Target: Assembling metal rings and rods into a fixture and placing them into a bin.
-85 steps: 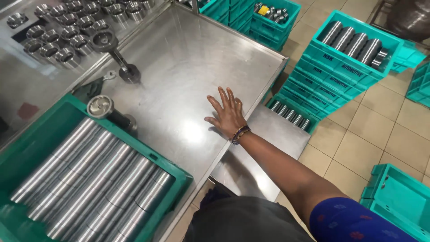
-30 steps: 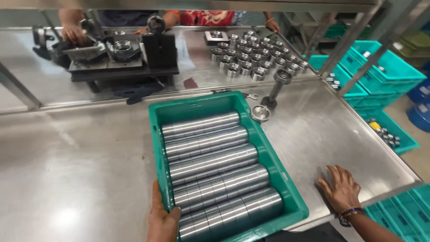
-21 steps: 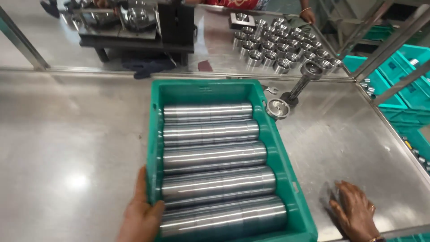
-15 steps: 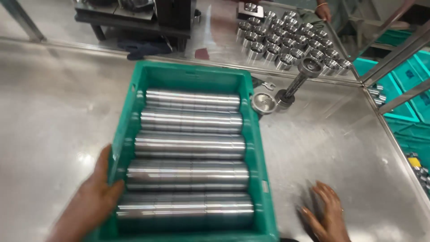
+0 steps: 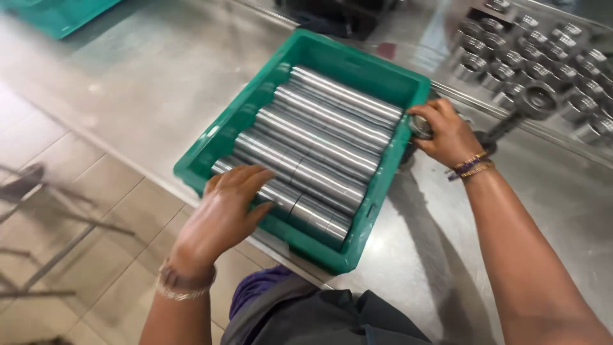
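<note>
We rest our left hand (image 5: 223, 204) flat on the steel cylinders (image 5: 319, 137) in the green crate (image 5: 377, 191). Our right hand (image 5: 444, 131), beside the crate's far corner, grips a small metal ring (image 5: 420, 126); seating it likely needs careful alignment

**Layout around the hands**

Crate (image 5: 377, 191) sits on the table (image 5: 434, 243), near corner overhanging the front edge. Steel cylinders (image 5: 319, 140) lie in it side by side, stacked in layers. Left hand (image 5: 223, 214) rests on the nearest cylinders at crate's near-left corner. Right hand (image 5: 444, 131) is at crate's far-right wall, outside it, touching a round metal part (image 5: 420, 126). Just right of that hand: a rod w/ ring head (image 5: 535, 102). Behind & right of it, well apart from left hand: rows of small metal cups (image 5: 543, 57). Far behind left hand: another crate (image 5: 60, 13).
</note>
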